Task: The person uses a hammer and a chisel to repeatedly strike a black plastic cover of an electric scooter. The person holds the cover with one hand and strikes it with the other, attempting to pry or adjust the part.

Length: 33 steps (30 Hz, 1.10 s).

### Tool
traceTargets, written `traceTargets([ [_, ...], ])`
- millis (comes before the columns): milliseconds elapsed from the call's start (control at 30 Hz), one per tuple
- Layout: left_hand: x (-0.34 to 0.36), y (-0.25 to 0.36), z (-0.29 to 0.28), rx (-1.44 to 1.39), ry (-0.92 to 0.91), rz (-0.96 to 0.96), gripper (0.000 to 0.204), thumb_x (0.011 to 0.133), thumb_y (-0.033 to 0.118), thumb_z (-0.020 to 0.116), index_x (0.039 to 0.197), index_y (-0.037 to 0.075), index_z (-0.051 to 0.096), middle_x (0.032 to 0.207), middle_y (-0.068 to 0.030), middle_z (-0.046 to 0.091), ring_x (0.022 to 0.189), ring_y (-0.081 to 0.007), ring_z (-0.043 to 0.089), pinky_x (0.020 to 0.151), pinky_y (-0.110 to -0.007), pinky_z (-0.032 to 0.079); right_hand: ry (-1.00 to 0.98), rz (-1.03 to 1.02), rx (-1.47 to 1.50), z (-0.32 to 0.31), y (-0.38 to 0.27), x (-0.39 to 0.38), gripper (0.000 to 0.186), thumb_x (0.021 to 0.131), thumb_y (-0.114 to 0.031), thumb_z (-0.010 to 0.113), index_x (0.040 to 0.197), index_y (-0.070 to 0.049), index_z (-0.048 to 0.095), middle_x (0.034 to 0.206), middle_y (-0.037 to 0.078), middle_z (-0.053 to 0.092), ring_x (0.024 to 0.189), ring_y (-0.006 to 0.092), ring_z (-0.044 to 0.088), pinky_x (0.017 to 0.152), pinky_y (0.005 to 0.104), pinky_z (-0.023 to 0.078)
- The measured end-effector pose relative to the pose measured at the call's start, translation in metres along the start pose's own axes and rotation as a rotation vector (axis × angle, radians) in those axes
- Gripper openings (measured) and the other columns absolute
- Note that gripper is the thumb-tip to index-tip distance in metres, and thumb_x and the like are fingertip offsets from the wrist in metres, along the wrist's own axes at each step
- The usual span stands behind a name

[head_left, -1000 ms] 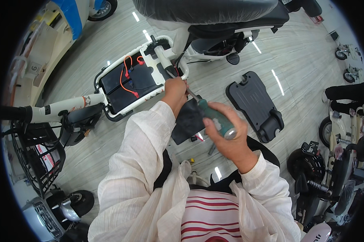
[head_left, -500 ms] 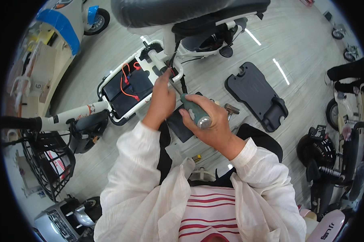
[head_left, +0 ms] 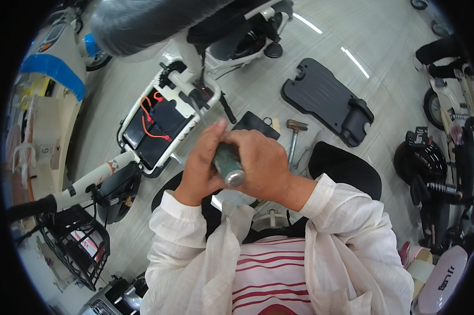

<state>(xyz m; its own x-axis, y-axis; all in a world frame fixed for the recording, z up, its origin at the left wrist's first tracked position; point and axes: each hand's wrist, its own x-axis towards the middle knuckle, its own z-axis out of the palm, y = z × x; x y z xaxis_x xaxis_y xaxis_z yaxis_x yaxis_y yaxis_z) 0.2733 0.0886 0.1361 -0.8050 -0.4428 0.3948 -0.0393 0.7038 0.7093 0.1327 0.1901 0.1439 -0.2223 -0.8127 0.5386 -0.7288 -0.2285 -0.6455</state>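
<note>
My left hand [head_left: 197, 163] and my right hand [head_left: 260, 163] are closed together around the green-handled screwdriver [head_left: 227, 164], its metal cap facing up at me. The blade runs up toward the tube of the white scooter frame [head_left: 180, 79]; its tip is too blurred to make out. In the frame's open deck sit black batteries [head_left: 147, 148] with orange cables [head_left: 143, 126]. A black padded saddle [head_left: 137, 29] in clear plastic hangs above. Beyond my hands lie a dark flat pad [head_left: 258, 122] and a hammer [head_left: 295, 126].
A black plastic deck cover [head_left: 321, 94] lies on the floor [head_left: 373, 115] at right. Parked scooters [head_left: 431, 168] stand at the right, another with blue wrap [head_left: 53, 68] at the upper left. A person's dark-trousered leg [head_left: 436, 50] shows at upper right. A black basket [head_left: 82, 236] is at lower left.
My left hand has come down from the tube onto the screwdriver beside my right hand. The right hand moved left, and the screwdriver now points more steeply. The whole view has shifted.
</note>
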Motion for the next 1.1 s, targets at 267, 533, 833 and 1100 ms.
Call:
traceTargets([
  [267,0.002,-0.01,-0.004,-0.003,0.125,0.152,0.031,0.074,-0.003,0.071,0.096,0.005,0.051,0.085,-0.0097,0.057,0.077,-0.0243,0.057,0.091,-0.05,0.048,-0.032,0.812,-0.086,0.007,0.162,-0.035,0.048,0.088,-0.041,0.057,0.114,-0.001,0.057,0.103,0.021,0.065,0.095,0.041,0.062,0.084,0.0473,0.048],
  [533,0.013,-0.015,-0.014,-0.027,0.08,0.119,0.034,0.065,0.008,0.087,0.078,0.01,0.055,0.071,-0.0045,0.058,0.063,-0.0228,0.056,0.07,-0.042,0.049,-0.54,1.406,-0.204,0.101,0.352,-0.249,0.058,0.083,-0.049,0.066,0.099,0.007,0.064,0.104,0.03,0.065,0.103,0.0418,0.063,0.086,0.0431,0.051],
  [833,0.006,-0.008,-0.023,-0.024,0.033,0.057,0.039,0.064,0.005,0.086,0.087,0.009,0.055,0.074,-0.0046,0.059,0.064,-0.0232,0.056,0.073,-0.042,0.05,-0.577,1.526,-0.122,0.127,0.362,-0.254,0.034,0.076,-0.026,0.064,0.093,0.003,0.062,0.087,0.021,0.068,0.085,0.0326,0.068,0.074,0.0442,0.054],
  [1100,0.004,-0.013,-0.018,-0.03,0.198,0.139,0.034,0.064,-0.003,0.082,0.083,0.008,0.056,0.071,-0.0054,0.057,0.063,-0.0259,0.056,0.069,-0.041,0.049,0.107,1.579,0.743,0.104,0.305,-0.199,0.01,0.082,-0.01,0.058,0.088,-0.003,0.058,0.078,0.012,0.064,0.062,0.0211,0.062,0.059,0.0351,0.057],
])
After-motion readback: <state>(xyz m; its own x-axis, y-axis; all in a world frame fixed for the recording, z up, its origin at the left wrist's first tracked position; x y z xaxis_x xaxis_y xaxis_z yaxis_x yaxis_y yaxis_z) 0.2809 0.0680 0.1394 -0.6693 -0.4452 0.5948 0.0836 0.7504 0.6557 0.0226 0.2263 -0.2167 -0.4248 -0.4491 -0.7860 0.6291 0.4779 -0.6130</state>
